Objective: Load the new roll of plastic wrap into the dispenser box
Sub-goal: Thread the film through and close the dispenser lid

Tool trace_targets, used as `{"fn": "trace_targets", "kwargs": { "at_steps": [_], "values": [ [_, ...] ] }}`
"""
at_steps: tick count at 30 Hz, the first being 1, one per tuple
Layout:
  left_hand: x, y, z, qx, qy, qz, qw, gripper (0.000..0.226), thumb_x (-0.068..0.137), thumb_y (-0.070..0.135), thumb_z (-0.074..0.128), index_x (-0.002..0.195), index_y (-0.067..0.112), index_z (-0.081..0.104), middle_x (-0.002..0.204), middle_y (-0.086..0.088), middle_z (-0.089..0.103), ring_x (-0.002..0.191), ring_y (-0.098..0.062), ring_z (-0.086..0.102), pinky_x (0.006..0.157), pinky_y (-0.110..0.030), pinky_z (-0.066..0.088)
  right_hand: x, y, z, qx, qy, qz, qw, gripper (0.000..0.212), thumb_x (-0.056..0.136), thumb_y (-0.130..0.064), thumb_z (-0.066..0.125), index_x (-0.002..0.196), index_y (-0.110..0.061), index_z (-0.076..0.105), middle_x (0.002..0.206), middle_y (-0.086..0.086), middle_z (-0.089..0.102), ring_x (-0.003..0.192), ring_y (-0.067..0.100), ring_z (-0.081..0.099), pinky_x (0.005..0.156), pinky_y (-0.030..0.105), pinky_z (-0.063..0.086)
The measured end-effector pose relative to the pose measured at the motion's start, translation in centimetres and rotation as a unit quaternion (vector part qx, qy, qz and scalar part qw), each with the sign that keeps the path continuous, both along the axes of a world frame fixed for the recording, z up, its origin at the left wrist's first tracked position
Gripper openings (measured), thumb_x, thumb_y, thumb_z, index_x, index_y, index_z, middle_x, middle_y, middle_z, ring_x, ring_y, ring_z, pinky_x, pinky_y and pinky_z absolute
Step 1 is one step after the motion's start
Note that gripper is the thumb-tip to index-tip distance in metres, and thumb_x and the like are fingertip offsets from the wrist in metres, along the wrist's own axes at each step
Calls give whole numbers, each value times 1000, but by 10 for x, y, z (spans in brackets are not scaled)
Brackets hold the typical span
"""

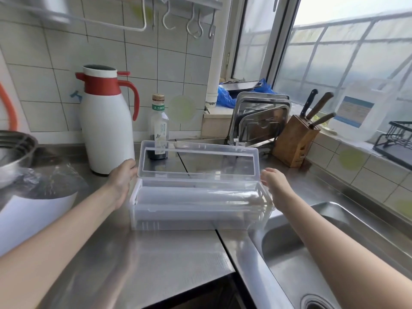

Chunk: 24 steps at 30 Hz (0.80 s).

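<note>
Sitting near the front of the steel desk [156, 259], just left of the sink [312, 253], the dispenser box [196, 210] is a long clear plastic trough with its lid [197, 159] standing up at the back. The roll of plastic wrap [200, 195] already lies lengthwise inside it, a pale, glossy cylinder running almost end to end.

The left hand [121, 181] rests against the box's left end, near the lid's corner, and the right hand [275, 181] lies at the right end. Both look relaxed, fingers fairly straight and gripping nothing that I can make out; whether the fingertips actually touch the plastic is hard to tell.

I judge the box to be light and stiff but thin-walled, so it would slide easily on the smooth metal and flex if squeezed at mid-length. The short end walls are the sensible places to take hold. The lid is a thin frame around a clear panel and probably hinges along the back; pressing it down evenly from both corners would suit it best. The roll itself should be light and firm along its core, though its outer film is clingy and soft, and liable to crease or stick to itself.
</note>
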<state>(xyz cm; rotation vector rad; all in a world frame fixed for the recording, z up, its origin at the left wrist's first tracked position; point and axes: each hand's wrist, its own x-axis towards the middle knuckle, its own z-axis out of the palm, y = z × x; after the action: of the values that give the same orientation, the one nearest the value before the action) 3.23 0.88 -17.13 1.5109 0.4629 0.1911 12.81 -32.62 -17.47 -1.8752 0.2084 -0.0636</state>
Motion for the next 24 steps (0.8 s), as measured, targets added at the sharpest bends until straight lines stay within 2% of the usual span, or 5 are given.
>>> {"fn": "trace_targets", "kwargs": {
  "at_steps": [3, 12, 18, 20, 24],
  "values": [
    [-9, -3, 5, -6, -38, 7, 999, 49, 100, 28, 27, 144, 8, 33, 149, -8, 39, 142, -16, 26, 117, -33, 9, -9, -3, 10, 21, -13, 5, 1000, 42, 95, -12, 41, 136, -5, 42, 137, 15, 50, 123, 32, 49, 101, 38, 34],
    [-40, 2, 4, 60, -27, -39, 997, 65, 99, 51, 16, 142, 7, 41, 152, -7, 35, 142, -18, 28, 118, -35, 10, -38, -14, 17, 92, 2, -67, 994, 61, 99, -48, 24, 121, -5, 61, 123, 15, 60, 103, 29, 57, 101, 48, 40],
    [-61, -6, 0, 158, 14, -111, 981, 58, 99, 50, 26, 148, 20, 29, 156, 4, 26, 145, -15, 18, 117, -33, 9, -66, -11, 8, -145, -37, 8, 989, 27, 89, -12, 47, 85, 4, 68, 77, 13, 55, 75, 25, 50, 69, 32, 36],
    [-65, -8, -4, 203, 5, -110, 973, 51, 101, 39, 34, 147, 17, 32, 155, 3, 28, 144, -15, 22, 116, -28, 13, -71, -8, 0, -298, -43, 41, 953, 25, 91, -10, 45, 99, 4, 64, 92, 18, 64, 89, 31, 58, 72, 34, 40],
    [-69, -9, -12, 384, 50, -112, 915, 49, 100, 21, 38, 148, 19, 28, 158, -4, 19, 146, -22, 17, 116, -30, 15, -78, -11, -7, -401, -60, 55, 912, 23, 96, -12, 41, 106, 1, 58, 113, 22, 64, 104, 36, 56, 72, 35, 35]
  ]
}}
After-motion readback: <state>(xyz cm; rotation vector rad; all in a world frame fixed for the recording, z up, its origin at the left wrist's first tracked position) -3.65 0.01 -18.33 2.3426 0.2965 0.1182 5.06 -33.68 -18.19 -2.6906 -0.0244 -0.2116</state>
